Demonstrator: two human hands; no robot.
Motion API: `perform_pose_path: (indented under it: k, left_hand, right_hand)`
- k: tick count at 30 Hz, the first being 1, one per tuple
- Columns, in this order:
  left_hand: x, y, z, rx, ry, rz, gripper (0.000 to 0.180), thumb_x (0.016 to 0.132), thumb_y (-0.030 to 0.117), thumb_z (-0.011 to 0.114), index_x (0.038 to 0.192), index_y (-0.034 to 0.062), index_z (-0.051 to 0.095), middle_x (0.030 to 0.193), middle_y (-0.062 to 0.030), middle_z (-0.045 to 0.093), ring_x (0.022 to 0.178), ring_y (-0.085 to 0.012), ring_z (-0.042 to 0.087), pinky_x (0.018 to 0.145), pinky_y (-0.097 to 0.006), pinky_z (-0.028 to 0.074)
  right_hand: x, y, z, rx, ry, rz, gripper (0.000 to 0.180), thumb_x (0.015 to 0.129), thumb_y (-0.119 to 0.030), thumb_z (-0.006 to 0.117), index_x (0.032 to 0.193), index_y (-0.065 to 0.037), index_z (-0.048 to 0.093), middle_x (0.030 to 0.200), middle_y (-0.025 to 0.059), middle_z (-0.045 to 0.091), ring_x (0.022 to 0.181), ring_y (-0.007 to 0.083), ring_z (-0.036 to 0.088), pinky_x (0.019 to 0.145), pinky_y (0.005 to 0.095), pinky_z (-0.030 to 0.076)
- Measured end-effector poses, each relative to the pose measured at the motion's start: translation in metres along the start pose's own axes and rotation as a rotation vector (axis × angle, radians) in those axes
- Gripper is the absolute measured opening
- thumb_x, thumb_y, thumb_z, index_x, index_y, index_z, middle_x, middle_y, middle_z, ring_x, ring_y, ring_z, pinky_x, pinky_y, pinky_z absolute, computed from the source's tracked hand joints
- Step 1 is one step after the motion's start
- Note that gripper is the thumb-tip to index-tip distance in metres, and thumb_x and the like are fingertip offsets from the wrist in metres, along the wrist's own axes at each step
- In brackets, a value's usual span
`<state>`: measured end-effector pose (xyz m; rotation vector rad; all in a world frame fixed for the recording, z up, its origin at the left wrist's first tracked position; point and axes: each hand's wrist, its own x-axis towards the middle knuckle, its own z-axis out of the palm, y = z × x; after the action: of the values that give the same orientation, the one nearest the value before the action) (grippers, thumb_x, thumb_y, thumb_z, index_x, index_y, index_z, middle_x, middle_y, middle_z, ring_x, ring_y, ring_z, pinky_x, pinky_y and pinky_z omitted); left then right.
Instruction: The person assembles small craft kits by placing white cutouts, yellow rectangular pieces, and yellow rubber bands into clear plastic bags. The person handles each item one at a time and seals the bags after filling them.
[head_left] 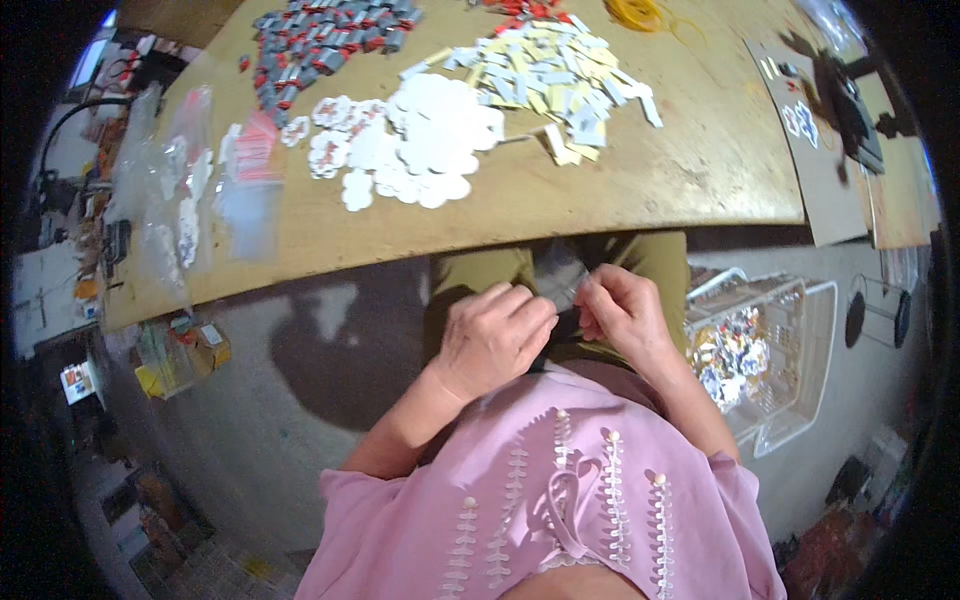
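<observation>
Over my lap, just off the table's near edge, a small clear plastic bag (pixel 560 272) stretches between my hands. My right hand (pixel 628 315) pinches its right side between thumb and fingers. My left hand (pixel 495 338) is closed with its fingers curled at the bag's lower left edge; the thumb is mostly hidden. The bag looks see-through, and I cannot make out anything inside it. On the table ahead lies a heap of white scalloped cards (pixel 430 135), some with printed pictures. Beside it are many pale yellow and light grey small rectangular pieces (pixel 565 85).
Grey-and-red small parts (pixel 325 45) are piled at the table's far left. Clear plastic bags (pixel 165 200) and pink-edged bags (pixel 250 170) lie along its left side. A yellow coil (pixel 640 12) sits at the back. A white plastic basket (pixel 790 400) with packed items stands on the floor at right.
</observation>
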<state>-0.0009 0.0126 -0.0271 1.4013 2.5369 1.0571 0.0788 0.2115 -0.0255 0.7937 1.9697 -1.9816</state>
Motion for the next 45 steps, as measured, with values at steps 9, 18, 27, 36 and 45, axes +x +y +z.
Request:
perform_pose_path:
  k: [9, 18, 27, 36, 45]
  left_hand:
    - [-0.004, -0.004, -0.045, -0.058, -0.078, 0.108, 0.013, 0.089, 0.012, 0.081, 0.098, 0.0079, 0.074, 0.089, -0.0059, 0.066, 0.083, -0.025, 0.067, 0.07, -0.039, 0.056]
    - [0.078, -0.078, -0.089, 0.196, 0.221, -0.123, 0.03, 0.086, 0.017, 0.087, 0.112, 0.0064, 0.078, 0.118, -0.0099, 0.071, 0.11, -0.0306, 0.067, 0.095, -0.042, 0.055]
    - [0.091, -0.084, -0.096, 0.068, 0.124, -0.189, 0.025, 0.086, 0.009, 0.086, 0.109, 0.0033, 0.078, 0.105, -0.0099, 0.071, 0.1, -0.0292, 0.069, 0.088, -0.039, 0.057]
    - [0.088, -0.092, -0.105, 0.122, 0.095, -0.078, 0.027, 0.087, 0.012, 0.085, 0.111, 0.0035, 0.077, 0.101, -0.0114, 0.074, 0.095, -0.0304, 0.071, 0.085, -0.04, 0.058]
    - [0.081, -0.082, -0.097, 0.255, 0.237, -0.14, 0.015, 0.093, 0.001, 0.075, 0.109, 0.0022, 0.076, 0.1, -0.014, 0.077, 0.089, -0.0238, 0.075, 0.08, -0.034, 0.06]
  right_hand:
    - [-0.019, -0.033, -0.011, -0.879, -0.166, -0.92, 0.027, 0.081, -0.003, 0.077, 0.109, -0.004, 0.074, 0.109, 0.0107, 0.073, 0.097, 0.0296, 0.074, 0.076, 0.0389, 0.063]
    - [-0.012, -0.019, -0.012, -0.851, -0.158, -0.88, 0.028, 0.082, -0.004, 0.067, 0.109, -0.005, 0.076, 0.1, 0.0087, 0.067, 0.097, 0.0287, 0.067, 0.082, 0.0393, 0.06]
    - [-0.01, -0.007, -0.018, -0.823, -0.122, -0.87, 0.027, 0.083, -0.004, 0.067, 0.108, -0.004, 0.075, 0.096, 0.01, 0.064, 0.095, 0.0297, 0.066, 0.084, 0.04, 0.058]
    - [-0.005, -0.005, -0.015, -0.83, -0.123, -0.889, 0.027, 0.083, -0.005, 0.066, 0.109, -0.004, 0.076, 0.097, 0.0106, 0.065, 0.095, 0.0301, 0.066, 0.085, 0.0404, 0.058]
    - [-0.008, -0.007, -0.015, -0.824, -0.028, -0.934, 0.027, 0.081, -0.003, 0.069, 0.108, -0.003, 0.074, 0.102, 0.0113, 0.066, 0.098, 0.0312, 0.067, 0.086, 0.0422, 0.057]
